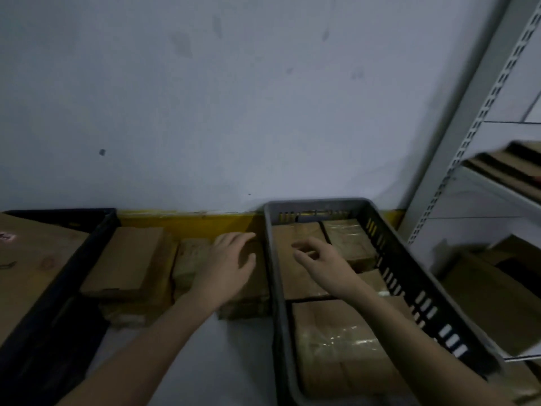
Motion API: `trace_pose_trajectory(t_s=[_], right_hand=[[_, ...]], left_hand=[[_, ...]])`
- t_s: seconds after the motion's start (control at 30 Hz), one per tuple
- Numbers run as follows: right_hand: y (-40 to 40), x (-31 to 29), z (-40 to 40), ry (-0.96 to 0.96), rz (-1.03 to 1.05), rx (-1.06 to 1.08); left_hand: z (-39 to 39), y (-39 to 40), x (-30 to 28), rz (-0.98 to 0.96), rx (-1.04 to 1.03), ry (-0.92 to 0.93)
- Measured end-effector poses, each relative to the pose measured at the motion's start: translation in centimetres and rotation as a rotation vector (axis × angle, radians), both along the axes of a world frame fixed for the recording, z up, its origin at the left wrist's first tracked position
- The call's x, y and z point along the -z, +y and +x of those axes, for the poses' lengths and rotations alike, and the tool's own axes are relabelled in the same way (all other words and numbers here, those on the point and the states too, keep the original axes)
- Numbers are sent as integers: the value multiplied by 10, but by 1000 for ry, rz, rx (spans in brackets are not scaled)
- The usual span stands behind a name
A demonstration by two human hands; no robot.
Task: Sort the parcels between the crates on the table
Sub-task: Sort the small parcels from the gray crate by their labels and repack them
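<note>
1. Resting flat with fingers spread, the left hand (231,259) lies on a brown parcel (248,300) on the table just left of the grey crate (275,288), likely steadying it before a lift.
2. Hovering over the crate's far-left parcel (285,273), the right hand (322,262) has fingers loosely spread, holding nothing.
3. More parcels lie between the crates; the black crate (87,253) at left holds a large carton (32,259).
4. Right, a metal shelf (468,136) crowds the grey crate's wall.

Single head-worn view, facing forward and down, close over the table (234,361), wall behind
</note>
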State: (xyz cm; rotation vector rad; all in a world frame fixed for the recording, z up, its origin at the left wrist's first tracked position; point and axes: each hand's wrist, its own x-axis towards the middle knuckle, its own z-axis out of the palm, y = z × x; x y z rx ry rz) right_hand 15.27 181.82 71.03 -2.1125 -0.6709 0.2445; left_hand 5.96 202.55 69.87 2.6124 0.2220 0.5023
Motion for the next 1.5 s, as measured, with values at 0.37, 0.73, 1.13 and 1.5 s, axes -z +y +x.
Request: trace_pose_trajectory(t_s=[0.37,0.73,1.13,1.5], right_hand=[[-128,32,51,-62,-102,288],[-153,85,77,121,-237,304],[-153,94,94,238,-240,259],[-172,12,83,156,264,242]], left_hand=[[27,-160,34,-93,226,173],[30,-174,65,118,97,555],[33,-175,71,96,87,580],[32,-178,55,-231,-5,231]])
